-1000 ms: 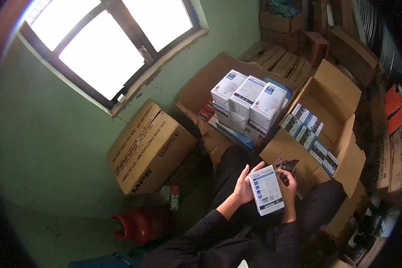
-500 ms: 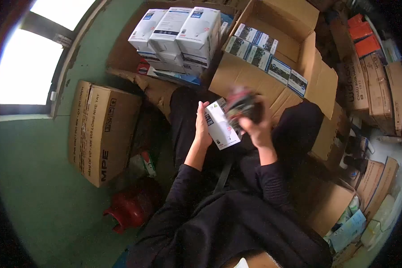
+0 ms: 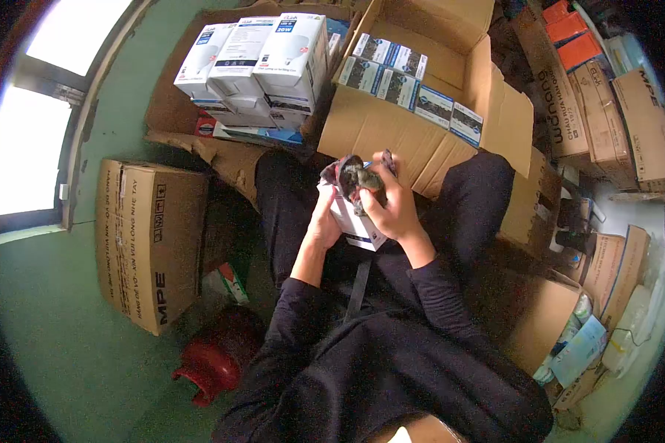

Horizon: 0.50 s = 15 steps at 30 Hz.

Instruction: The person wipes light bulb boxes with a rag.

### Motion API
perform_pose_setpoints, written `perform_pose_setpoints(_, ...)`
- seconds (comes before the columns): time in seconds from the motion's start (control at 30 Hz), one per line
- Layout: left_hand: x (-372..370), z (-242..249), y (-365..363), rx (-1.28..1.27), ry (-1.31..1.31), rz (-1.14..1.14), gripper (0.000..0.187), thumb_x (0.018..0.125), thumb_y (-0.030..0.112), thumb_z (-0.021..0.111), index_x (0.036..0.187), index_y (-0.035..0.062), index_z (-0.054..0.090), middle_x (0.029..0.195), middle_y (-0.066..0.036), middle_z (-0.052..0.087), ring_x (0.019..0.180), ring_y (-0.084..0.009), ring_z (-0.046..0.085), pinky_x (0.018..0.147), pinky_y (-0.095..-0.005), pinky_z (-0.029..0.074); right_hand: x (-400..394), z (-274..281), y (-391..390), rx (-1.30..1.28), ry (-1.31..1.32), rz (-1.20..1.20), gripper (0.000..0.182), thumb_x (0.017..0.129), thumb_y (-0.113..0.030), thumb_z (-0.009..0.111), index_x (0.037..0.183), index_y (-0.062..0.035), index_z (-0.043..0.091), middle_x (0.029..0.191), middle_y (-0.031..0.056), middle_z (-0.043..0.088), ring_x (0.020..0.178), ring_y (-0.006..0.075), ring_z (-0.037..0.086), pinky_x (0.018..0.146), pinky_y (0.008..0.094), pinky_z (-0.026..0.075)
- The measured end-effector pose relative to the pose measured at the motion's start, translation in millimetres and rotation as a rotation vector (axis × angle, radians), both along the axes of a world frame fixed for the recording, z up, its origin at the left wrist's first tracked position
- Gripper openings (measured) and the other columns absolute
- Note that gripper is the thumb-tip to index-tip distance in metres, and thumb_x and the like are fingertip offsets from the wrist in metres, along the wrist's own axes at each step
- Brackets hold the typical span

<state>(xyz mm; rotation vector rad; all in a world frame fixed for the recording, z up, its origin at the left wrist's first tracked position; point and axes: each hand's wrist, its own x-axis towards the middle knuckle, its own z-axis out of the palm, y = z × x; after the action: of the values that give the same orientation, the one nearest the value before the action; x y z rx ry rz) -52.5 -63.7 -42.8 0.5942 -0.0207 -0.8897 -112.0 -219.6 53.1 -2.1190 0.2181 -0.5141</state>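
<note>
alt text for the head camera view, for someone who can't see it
A seated person's left hand holds a small white box while the right hand presses a dark rag on it. An open carton of boxed goods stands ahead.

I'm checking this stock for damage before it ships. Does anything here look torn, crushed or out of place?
Yes. The flattened cardboard under the stack of white bulb boxes has a ragged, torn edge. The small white box in the left hand looks intact; the right hand presses a dark rag against it.
</note>
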Motion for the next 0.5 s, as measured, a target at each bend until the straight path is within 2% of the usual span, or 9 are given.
perform_pose_setpoints(0.07, -3, -10, -3, 0.064, 0.010, 0.004, 0.061, 0.104, 0.042, 0.056, 0.154, 0.0149, 0.035, 0.146, -0.007, 0.054, 0.135, -0.0236, 0.053, 0.113, -0.0437, 0.042, 0, 3, 0, -0.271, -0.052, -0.109, 0.046, 0.086, -0.037, 0.071, 0.112, 0.0008, 0.064, 0.137, 0.0264, 0.048, 0.117, 0.0409, 0.056, 0.101, 0.0460, 0.047)
perform_pose_setpoints(0.17, -5, -9, -4, 0.102, 0.106, 0.014, 0.061, 0.104, 0.049, 0.055, 0.152, 0.0165, 0.038, 0.144, -0.006, 0.056, 0.133, -0.0237, 0.054, 0.111, -0.0422, 0.044, 2, 7, 0, -0.286, -0.083, -0.064, 0.053, 0.084, -0.037, 0.074, 0.118, 0.0010, 0.062, 0.140, 0.0270, 0.050, 0.123, 0.0440, 0.055, 0.106, 0.0483, 0.045)
perform_pose_setpoints(0.23, 1, 8, -6, 0.179, 0.041, 0.114, 0.068, 0.104, 0.059, 0.047, 0.148, 0.0072, 0.045, 0.142, -0.011, 0.058, 0.130, -0.0263, 0.057, 0.110, -0.0435, 0.046, 0, 5, 7, -0.079, -0.085, 0.071, 0.052, 0.084, -0.032, 0.075, 0.122, 0.0013, 0.061, 0.141, 0.0260, 0.052, 0.127, 0.0442, 0.055, 0.108, 0.0480, 0.044)
perform_pose_setpoints(0.3, 14, 26, 2, 0.109, 0.066, 0.195, 0.077, 0.103, 0.065, 0.038, 0.148, 0.0019, 0.045, 0.140, -0.016, 0.059, 0.127, -0.0290, 0.059, 0.110, -0.0453, 0.046, -3, 13, 20, -0.086, -0.169, 0.107, 0.047, 0.083, -0.009, 0.070, 0.129, -0.0044, 0.061, 0.135, 0.0216, 0.059, 0.127, 0.0422, 0.056, 0.107, 0.0477, 0.046)
perform_pose_setpoints(0.33, 19, 38, 4, 0.009, 0.052, 0.221, 0.077, 0.104, 0.067, 0.032, 0.146, 0.0047, 0.048, 0.137, -0.015, 0.062, 0.122, -0.0300, 0.062, 0.107, -0.0452, 0.049, -5, 13, 19, -0.191, -0.137, 0.137, 0.046, 0.081, -0.008, 0.071, 0.127, -0.0055, 0.063, 0.133, 0.0198, 0.060, 0.126, 0.0415, 0.056, 0.107, 0.0479, 0.047)
perform_pose_setpoints(0.37, 21, 33, 9, -0.049, 0.067, 0.209, 0.079, 0.103, 0.069, 0.033, 0.146, 0.0038, 0.048, 0.138, -0.015, 0.061, 0.123, -0.0305, 0.062, 0.108, -0.0454, 0.048, -6, 12, 17, -0.294, -0.106, 0.169, 0.046, 0.080, -0.008, 0.071, 0.125, -0.0067, 0.065, 0.131, 0.0181, 0.061, 0.124, 0.0408, 0.057, 0.107, 0.0481, 0.047)
perform_pose_setpoints(0.4, 22, 29, 9, 0.030, 0.069, 0.241, 0.078, 0.103, 0.068, 0.033, 0.147, 0.0046, 0.047, 0.138, -0.016, 0.061, 0.124, -0.0302, 0.061, 0.109, -0.0451, 0.048, -4, 10, 16, -0.356, -0.087, 0.167, 0.041, 0.077, -0.007, 0.071, 0.118, -0.0064, 0.068, 0.127, 0.0157, 0.063, 0.123, 0.0399, 0.057, 0.109, 0.0475, 0.046)
perform_pose_setpoints(0.43, 21, 26, 8, 0.111, 0.074, 0.270, 0.077, 0.104, 0.067, 0.033, 0.148, 0.0054, 0.046, 0.139, -0.016, 0.060, 0.125, -0.0298, 0.060, 0.109, -0.0449, 0.048, 4, 7, 12, -0.386, -0.124, 0.139, 0.028, 0.080, -0.011, 0.074, 0.107, -0.0048, 0.070, 0.120, 0.0147, 0.064, 0.116, 0.0389, 0.058, 0.104, 0.0468, 0.048)
perform_pose_setpoints(0.5, 13, 21, 6, 0.150, -0.022, 0.224, 0.063, 0.106, 0.059, 0.039, 0.148, 0.0126, 0.041, 0.144, -0.017, 0.053, 0.130, -0.0301, 0.056, 0.110, -0.0441, 0.046, 11, 11, 9, -0.344, -0.076, -0.007, 0.022, 0.082, -0.019, 0.078, 0.095, -0.0046, 0.067, 0.111, 0.0129, 0.064, 0.105, 0.0368, 0.059, 0.095, 0.0469, 0.049)
